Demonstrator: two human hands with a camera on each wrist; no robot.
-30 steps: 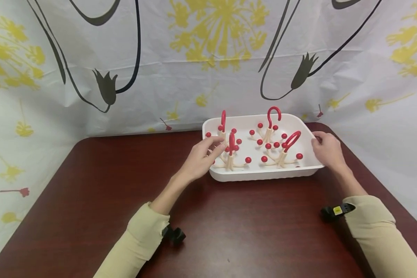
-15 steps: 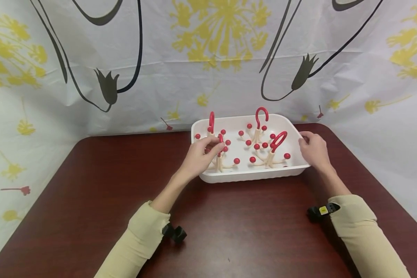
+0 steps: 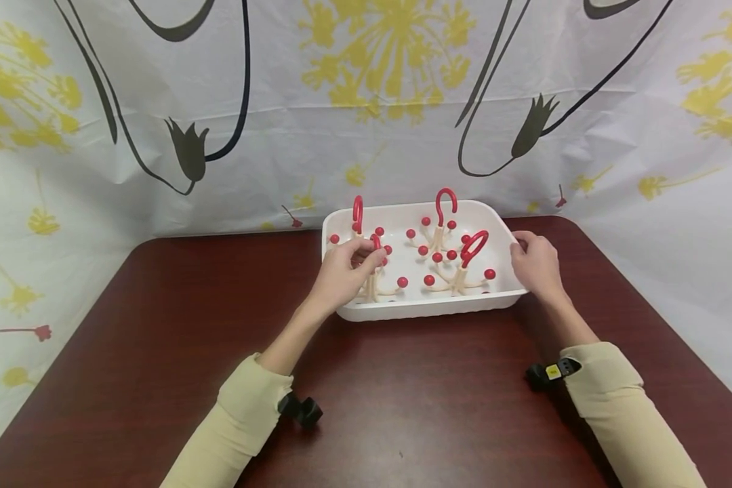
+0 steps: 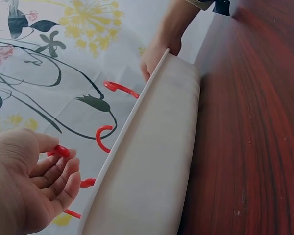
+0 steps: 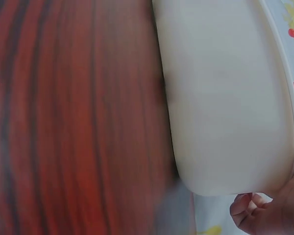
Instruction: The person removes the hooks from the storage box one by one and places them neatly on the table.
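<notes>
A white plastic tray sits on the table, with several pale hangers in it, each with a red hook and red ball-tipped arms. My left hand reaches over the tray's left side. In the left wrist view its thumb and index finger pinch the red hook of the front-left hanger, which still stands in the tray. My right hand grips the tray's right end at the rim. Nearby stand the front-right hanger, the back-right hanger and the back-left hanger.
Dark reddish-brown wood covers the table, whose back edge lies just behind the tray. A white sheet printed with yellow and dark flowers hangs behind and at both sides.
The tray has slid left along the table with its hangers and my right hand. My left hand, almost in place, has come to pinch the front-left hanger's hook.
</notes>
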